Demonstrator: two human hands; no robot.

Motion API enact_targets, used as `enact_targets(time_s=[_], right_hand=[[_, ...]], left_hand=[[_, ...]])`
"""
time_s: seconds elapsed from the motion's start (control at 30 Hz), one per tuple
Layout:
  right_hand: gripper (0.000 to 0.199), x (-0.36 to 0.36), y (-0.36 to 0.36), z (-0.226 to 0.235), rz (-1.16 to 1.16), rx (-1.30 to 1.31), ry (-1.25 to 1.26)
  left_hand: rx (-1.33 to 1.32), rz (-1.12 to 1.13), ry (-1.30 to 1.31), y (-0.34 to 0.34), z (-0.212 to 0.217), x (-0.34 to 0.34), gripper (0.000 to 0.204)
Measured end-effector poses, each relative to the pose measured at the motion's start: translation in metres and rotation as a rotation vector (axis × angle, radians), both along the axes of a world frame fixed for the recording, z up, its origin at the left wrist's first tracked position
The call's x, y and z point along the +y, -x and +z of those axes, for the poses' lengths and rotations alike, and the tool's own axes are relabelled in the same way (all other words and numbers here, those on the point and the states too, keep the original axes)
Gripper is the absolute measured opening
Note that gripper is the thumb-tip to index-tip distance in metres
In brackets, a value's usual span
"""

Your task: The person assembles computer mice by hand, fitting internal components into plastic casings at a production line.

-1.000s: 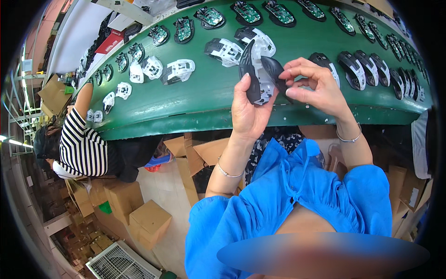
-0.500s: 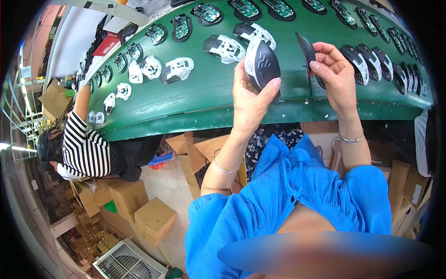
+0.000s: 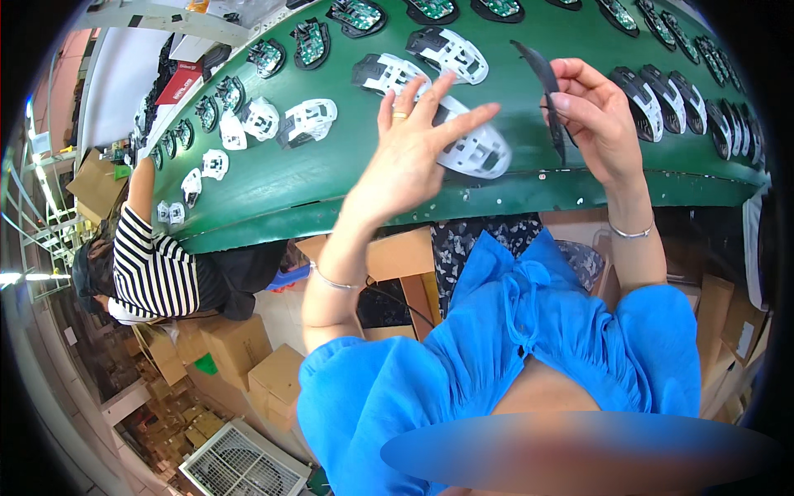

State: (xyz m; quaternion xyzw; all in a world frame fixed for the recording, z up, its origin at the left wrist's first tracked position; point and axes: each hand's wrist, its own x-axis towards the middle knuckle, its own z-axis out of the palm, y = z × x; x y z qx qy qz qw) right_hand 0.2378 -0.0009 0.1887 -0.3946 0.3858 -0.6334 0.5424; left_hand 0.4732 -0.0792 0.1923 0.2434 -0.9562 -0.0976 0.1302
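Note:
My left hand (image 3: pixel 405 157) has its fingers spread over a white and grey computer mouse shell (image 3: pixel 480 155), which lies underside up near the table's front edge. Part of that shell is behind the fingers, and whether they touch it I cannot tell. Between thumb and fingers, my right hand (image 3: pixel 600 120) pinches a thin, curved black plastic cover (image 3: pixel 542 74), held on edge above the green table. Just beyond my left hand lie two more white and black mouse shells, one partly behind the fingertips (image 3: pixel 385 73) and another to its right (image 3: pixel 451 54).
Mouse bases with green circuit boards (image 3: pixel 357 15) line the far side of the green table (image 3: pixel 273 194). Assembled-looking black and white shells (image 3: pixel 638 99) stand in a row at right. At left, a person in a striped top (image 3: pixel 153 264) reaches onto the table. Cardboard boxes (image 3: pixel 277 380) sit below.
My left hand has let go of the mouse shell, which now lies inner side up on the table, and its fingers have spread. My right hand keeps the black cover, slightly turned.

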Motion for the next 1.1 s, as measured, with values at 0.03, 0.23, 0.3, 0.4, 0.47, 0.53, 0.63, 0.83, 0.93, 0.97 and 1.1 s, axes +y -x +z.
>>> enact_targets(time_s=[0.03,0.23,0.3,0.4,0.47,0.53,0.63,0.83,0.93,0.97,1.1], right_hand=[[0.030,-0.002,-0.002,-0.004,-0.038,0.041,-0.047],[0.028,-0.011,0.002,-0.026,-0.114,0.155,-0.103],[0.028,-0.015,0.000,-0.031,-0.166,0.196,-0.085],[0.027,-0.016,-0.004,-0.035,-0.199,0.213,-0.062],[0.026,-0.013,-0.006,-0.037,-0.232,0.220,-0.023],[0.026,-0.005,0.000,-0.037,-0.242,0.218,-0.040],[0.026,0.004,0.009,-0.038,-0.255,0.183,-0.087],[0.027,0.008,0.006,-0.037,-0.188,0.024,-0.161],[0.025,0.011,0.005,-0.028,-0.189,0.015,-0.121],[0.025,0.013,0.008,-0.026,-0.230,0.029,-0.098],[0.026,0.022,0.016,-0.003,-0.313,0.043,0.045]], left_hand=[[-0.085,-0.015,0.105,-0.003,0.003,-0.003,0.084],[0.001,0.434,0.079,0.000,0.012,-0.002,0.052],[-0.248,0.783,-0.084,0.023,0.007,0.020,0.083],[-0.236,0.819,-0.139,0.063,-0.018,0.033,0.083],[-0.126,0.756,-0.057,0.068,-0.031,0.033,0.081],[-0.018,0.668,0.022,0.065,-0.044,0.033,0.080],[0.379,0.555,-0.303,0.037,-0.049,0.020,0.083],[0.819,0.445,-1.027,0.024,-0.037,0.017,0.081],[0.684,0.421,-0.983,0.033,-0.035,0.015,0.081],[0.583,0.436,-0.912,0.043,-0.035,0.013,0.081],[0.240,0.367,-0.490,0.087,-0.022,0.002,0.084]])
